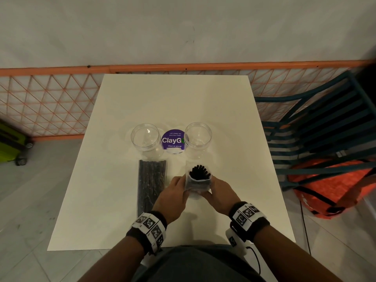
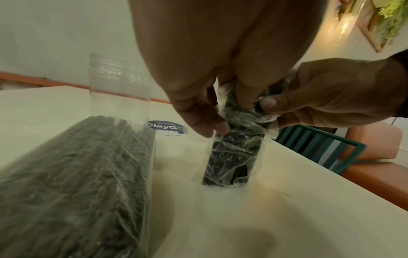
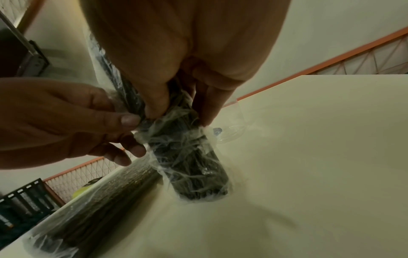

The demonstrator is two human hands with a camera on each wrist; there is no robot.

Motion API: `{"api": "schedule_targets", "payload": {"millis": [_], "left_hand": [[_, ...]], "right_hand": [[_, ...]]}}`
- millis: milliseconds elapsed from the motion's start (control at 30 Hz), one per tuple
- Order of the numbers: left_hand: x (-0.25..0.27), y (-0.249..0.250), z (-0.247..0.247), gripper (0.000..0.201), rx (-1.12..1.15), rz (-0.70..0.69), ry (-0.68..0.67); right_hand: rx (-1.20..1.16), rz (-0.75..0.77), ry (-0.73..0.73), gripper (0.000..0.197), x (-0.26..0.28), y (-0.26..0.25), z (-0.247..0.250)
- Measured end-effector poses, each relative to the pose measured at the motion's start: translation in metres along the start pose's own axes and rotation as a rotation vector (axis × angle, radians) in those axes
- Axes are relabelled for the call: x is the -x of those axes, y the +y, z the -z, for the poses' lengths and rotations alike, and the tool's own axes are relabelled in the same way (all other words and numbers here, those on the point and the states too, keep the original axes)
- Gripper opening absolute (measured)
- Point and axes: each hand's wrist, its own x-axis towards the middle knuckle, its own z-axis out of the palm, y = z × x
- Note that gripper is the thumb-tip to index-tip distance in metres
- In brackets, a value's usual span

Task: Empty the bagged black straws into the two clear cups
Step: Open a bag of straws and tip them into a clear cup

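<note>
A clear bag of black straws (image 1: 198,183) stands upright on the white table (image 1: 223,110), its lower end on the tabletop (image 2: 229,167) (image 3: 194,174). Black straw ends (image 1: 199,172) stick out of its open top. My left hand (image 1: 176,195) grips the bag's left side, and my right hand (image 1: 218,193) grips its right side, thumbs pinching the crumpled plastic. A second, sealed bag of black straws (image 1: 152,184) lies flat to the left (image 2: 73,183). Two empty clear cups (image 1: 145,138) (image 1: 198,136) stand behind the bags.
A round purple "ClayGo" sticker (image 1: 173,142) sits between the cups. An orange mesh fence (image 1: 50,102) runs behind the table. A dark teal slatted chair (image 1: 317,127) and an orange bag (image 1: 333,188) are at the right; a green case (image 1: 10,145) at the left.
</note>
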Motion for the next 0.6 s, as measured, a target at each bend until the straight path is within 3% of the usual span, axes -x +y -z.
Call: {"api": "schedule_targets", "payload": {"millis": [133,267,367,500,600], "left_hand": [[-0.003,-0.001,-0.005,0.043,-0.009,0.036,-0.024],[-0.005,0.001,-0.008,0.048,-0.163,0.064,-0.046],[-0.010,-0.003,-0.010,0.052,-0.198,0.029,-0.054],[-0.016,-0.012,-0.011,0.051,-0.106,0.000,-0.081],[-0.016,-0.017,-0.012,0.074,0.068,0.041,-0.018]], "right_hand": [[-0.045,-0.068,-0.060,0.042,-0.004,-0.003,0.001],[-0.179,-0.060,-0.080,0.073,-0.012,-0.005,-0.002],[-0.149,-0.173,-0.054,0.089,-0.022,-0.005,-0.007],[-0.367,-0.287,0.006,0.066,-0.028,-0.003,-0.006],[-0.596,-0.249,0.073,0.030,-0.028,-0.016,0.004]]}}
